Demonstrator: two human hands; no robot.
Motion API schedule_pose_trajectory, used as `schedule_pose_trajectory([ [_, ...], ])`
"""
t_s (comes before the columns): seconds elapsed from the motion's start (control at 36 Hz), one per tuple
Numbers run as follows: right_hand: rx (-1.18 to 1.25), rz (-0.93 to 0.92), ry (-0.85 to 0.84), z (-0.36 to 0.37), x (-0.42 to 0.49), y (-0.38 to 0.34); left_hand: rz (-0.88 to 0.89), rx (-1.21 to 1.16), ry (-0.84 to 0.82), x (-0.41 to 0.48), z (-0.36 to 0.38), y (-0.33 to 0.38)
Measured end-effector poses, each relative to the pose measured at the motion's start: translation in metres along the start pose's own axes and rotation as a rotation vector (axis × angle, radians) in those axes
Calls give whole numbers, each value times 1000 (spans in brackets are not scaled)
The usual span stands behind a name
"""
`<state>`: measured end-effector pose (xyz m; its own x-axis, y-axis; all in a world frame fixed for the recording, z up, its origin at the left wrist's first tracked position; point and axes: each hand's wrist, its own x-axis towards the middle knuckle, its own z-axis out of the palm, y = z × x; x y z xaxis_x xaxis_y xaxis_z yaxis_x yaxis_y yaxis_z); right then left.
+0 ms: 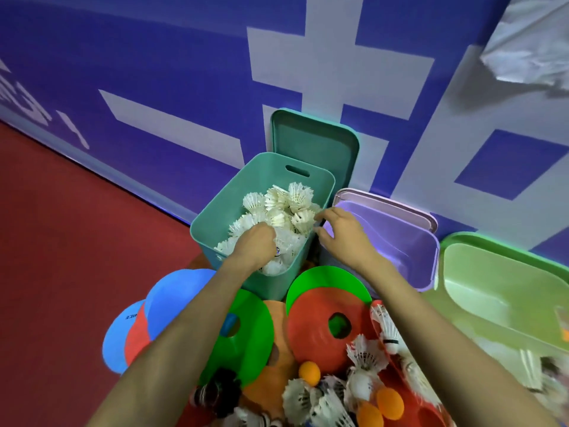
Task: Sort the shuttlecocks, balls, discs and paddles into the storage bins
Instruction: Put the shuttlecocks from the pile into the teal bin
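A teal bin (221,211) holds several white shuttlecocks (289,201). My left hand (255,241) reaches down into it, fingers curled among the shuttlecocks; whether it grips one is hidden. My right hand (341,232) hovers at the bin's right rim, fingers spread and empty. In front of the bins lies a pile: green discs (246,334), a red disc (314,328), blue discs (172,297), loose white shuttlecocks (366,359), a black shuttlecock (221,389) and orange balls (309,372).
A purple bin (400,238) stands to the right of the teal one, and a light green bin (505,291) further right. A teal lid (314,143) leans on the blue and white wall. Red floor spreads out to the left.
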<state>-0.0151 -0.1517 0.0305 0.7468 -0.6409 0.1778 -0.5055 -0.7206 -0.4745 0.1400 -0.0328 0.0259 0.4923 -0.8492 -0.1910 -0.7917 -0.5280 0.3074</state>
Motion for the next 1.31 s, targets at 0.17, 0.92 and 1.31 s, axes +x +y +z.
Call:
schedule_pose_trajectory([
  [0.17,24,23,-14,-6,-24,10,-39,79,-240,1,8,6],
  [0.92,-24,375,-29,-35,-200,83,437,25,115,-101,101,135],
  [1.31,-46,363,-222,-47,-250,89,398,-69,-135,-85,148,186],
])
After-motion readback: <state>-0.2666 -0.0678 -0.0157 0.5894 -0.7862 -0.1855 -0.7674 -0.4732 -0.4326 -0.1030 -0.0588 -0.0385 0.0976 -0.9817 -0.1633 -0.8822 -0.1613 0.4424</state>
